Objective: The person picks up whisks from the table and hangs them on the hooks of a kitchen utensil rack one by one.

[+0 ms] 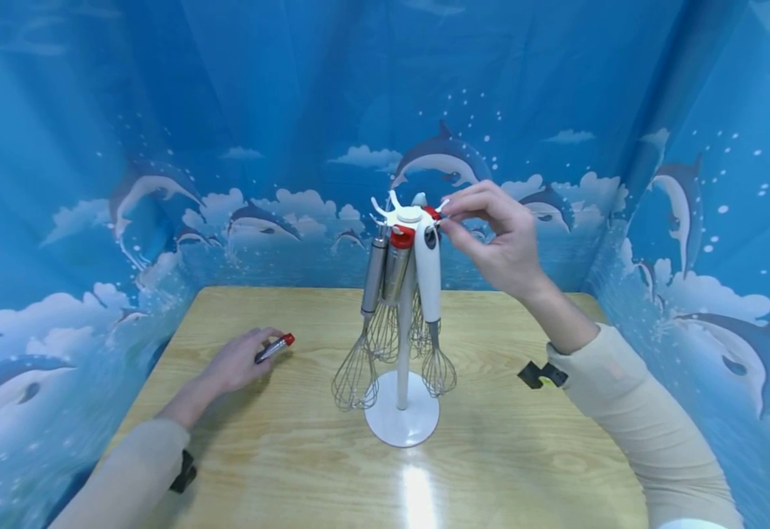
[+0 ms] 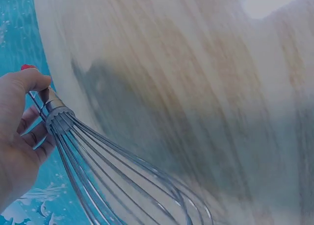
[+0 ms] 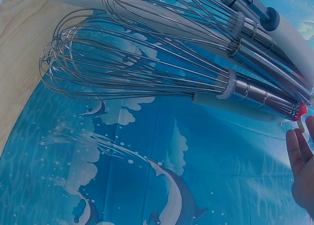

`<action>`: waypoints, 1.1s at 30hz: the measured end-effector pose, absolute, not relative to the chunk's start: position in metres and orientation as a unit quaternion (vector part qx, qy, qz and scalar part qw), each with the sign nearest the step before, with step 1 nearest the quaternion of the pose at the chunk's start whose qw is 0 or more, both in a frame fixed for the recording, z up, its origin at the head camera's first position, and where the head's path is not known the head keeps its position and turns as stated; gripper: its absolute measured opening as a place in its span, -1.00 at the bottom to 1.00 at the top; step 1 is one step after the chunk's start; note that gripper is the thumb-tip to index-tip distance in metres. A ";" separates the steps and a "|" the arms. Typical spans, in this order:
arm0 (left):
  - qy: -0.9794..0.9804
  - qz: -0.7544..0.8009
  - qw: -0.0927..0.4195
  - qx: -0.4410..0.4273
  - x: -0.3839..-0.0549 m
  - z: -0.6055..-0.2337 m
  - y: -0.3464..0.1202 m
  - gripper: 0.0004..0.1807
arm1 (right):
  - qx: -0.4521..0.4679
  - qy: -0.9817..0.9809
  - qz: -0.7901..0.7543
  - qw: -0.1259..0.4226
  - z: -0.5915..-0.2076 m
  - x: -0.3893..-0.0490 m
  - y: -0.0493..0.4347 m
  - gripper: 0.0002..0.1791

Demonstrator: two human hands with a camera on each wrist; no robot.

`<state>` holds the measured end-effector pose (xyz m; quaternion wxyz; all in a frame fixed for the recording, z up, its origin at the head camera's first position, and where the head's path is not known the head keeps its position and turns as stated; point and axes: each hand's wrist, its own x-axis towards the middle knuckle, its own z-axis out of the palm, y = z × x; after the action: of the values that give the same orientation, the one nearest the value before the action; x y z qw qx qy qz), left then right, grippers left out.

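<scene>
My left hand (image 1: 249, 359) grips a whisk with a steel handle and red end cap (image 1: 289, 339) low over the left of the table. In the left wrist view its wire loops (image 2: 142, 171) point away from the fingers. Beside the top of a white stand (image 1: 403, 342), my right hand (image 1: 500, 231) has its fingertips at a hook, next to the red end (image 3: 300, 111) of a hanging steel whisk (image 3: 265, 98). These fingertips look apart from the red end in the right wrist view. The thumb is not visible there.
Around the stand hang a steel-handled whisk (image 1: 375, 275), a red-capped whisk (image 1: 396, 272) and a white-handled whisk (image 1: 428, 275), with more wires behind. Curved hooks ring the top (image 1: 408, 214). The round base (image 1: 418, 433) stands on a wooden table (image 1: 504, 441). Blue dolphin curtains (image 1: 292, 110) surround it.
</scene>
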<state>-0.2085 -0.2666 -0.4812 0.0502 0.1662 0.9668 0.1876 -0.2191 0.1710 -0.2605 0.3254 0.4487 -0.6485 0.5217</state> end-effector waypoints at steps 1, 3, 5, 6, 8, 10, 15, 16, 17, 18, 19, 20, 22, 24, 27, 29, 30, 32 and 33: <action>0.967 0.188 0.047 0.165 -0.209 -0.480 -0.266 -0.41 | 0.449 -0.648 0.522 0.326 -0.261 -0.219 0.171 -0.90; 0.967 0.189 0.040 0.166 -0.209 -0.477 -0.264 -0.40 | 0.450 -0.646 0.523 0.326 -0.261 -0.219 0.171 -0.91; 0.967 0.188 0.031 0.167 -0.209 -0.474 -0.261 -0.40 | 0.452 -0.643 0.525 0.326 -0.261 -0.219 0.171 -0.90; 0.967 0.188 0.025 0.169 -0.209 -0.472 -0.259 -0.41 | 0.453 -0.642 0.525 0.326 -0.261 -0.219 0.171 -0.87; 0.965 0.191 0.013 0.177 -0.210 -0.469 -0.256 -0.41 | 0.453 -0.641 0.526 0.327 -0.261 -0.219 0.171 -0.81; 0.964 0.197 0.006 0.180 -0.210 -0.466 -0.253 -0.41 | 0.453 -0.641 0.526 0.327 -0.261 -0.219 0.171 -0.79; 0.960 0.211 0.008 0.183 -0.211 -0.458 -0.247 -0.41 | 0.451 -0.645 0.523 0.326 -0.261 -0.219 0.171 -0.90; 0.960 0.212 0.008 0.184 -0.211 -0.457 -0.246 -0.41 | 0.451 -0.646 0.522 0.326 -0.261 -0.219 0.171 -0.91; 0.959 0.216 0.008 0.185 -0.211 -0.455 -0.246 -0.41 | 0.450 -0.647 0.522 0.325 -0.261 -0.219 0.171 -0.91; 0.958 0.217 0.006 0.187 -0.211 -0.454 -0.245 -0.41 | 0.449 -0.648 0.522 0.325 -0.260 -0.219 0.171 -0.91; 0.957 0.220 0.003 0.188 -0.211 -0.453 -0.244 -0.41 | 0.449 -0.649 0.522 0.325 -0.260 -0.219 0.171 -0.91; 0.956 0.225 0.003 0.188 -0.212 -0.452 -0.244 -0.40 | 0.449 -0.649 0.522 0.325 -0.260 -0.219 0.171 -0.91; 0.954 0.232 -0.002 0.188 -0.212 -0.449 -0.241 -0.40 | 0.448 -0.648 0.522 0.326 -0.261 -0.218 0.171 -0.90; 0.953 0.236 -0.012 0.192 -0.213 -0.445 -0.239 -0.39 | 0.449 -0.647 0.524 0.326 -0.261 -0.218 0.171 -0.90; 0.949 0.245 -0.027 0.197 -0.213 -0.438 -0.233 -0.39 | 0.450 -0.644 0.526 0.327 -0.261 -0.219 0.170 -0.91; 0.947 0.250 -0.033 0.200 -0.212 -0.432 -0.229 -0.39 | 0.450 -0.643 0.526 0.328 -0.261 -0.219 0.170 -0.91; 0.946 0.253 -0.034 0.200 -0.212 -0.429 -0.227 -0.39 | 0.450 -0.643 0.526 0.328 -0.261 -0.219 0.170 -0.91; 0.945 0.258 -0.033 0.200 -0.211 -0.424 -0.223 -0.39 | 0.450 -0.643 0.526 0.327 -0.261 -0.219 0.170 -0.91; 0.943 0.261 -0.033 0.202 -0.211 -0.421 -0.222 -0.39 | 0.450 -0.643 0.527 0.327 -0.261 -0.219 0.170 -0.91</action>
<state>-0.2108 -0.2216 -0.4214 -0.0326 0.2022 0.9434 0.2607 -0.2192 0.1703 -0.2613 0.3275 0.4499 -0.6427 0.5265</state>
